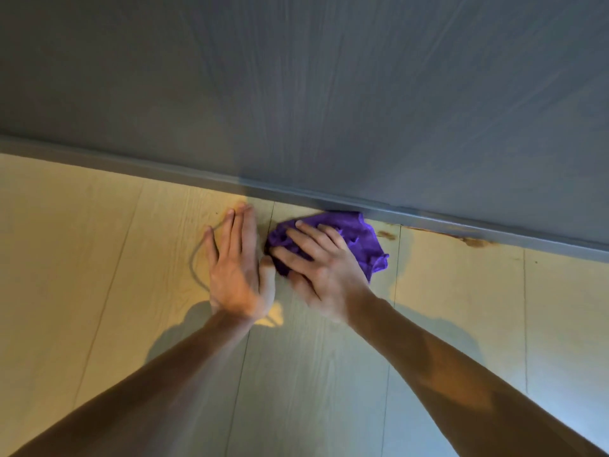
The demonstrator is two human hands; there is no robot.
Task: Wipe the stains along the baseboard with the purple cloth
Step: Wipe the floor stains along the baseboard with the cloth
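A crumpled purple cloth (359, 237) lies on the pale wood floor, its far edge touching the grey baseboard (197, 174). My right hand (324, 270) presses flat on the cloth's near left part, fingers spread over it. My left hand (235, 268) rests flat on the floor just left of the cloth, fingers together, holding nothing. Brown-orange stains (471, 240) run along the foot of the baseboard to the right of the cloth, with a smaller brown stain (387, 234) close beside the cloth.
A grey wood-grain wall (329, 87) rises above the baseboard. Light floorboards (99, 258) stretch left and right, with shadows of my arms on them.
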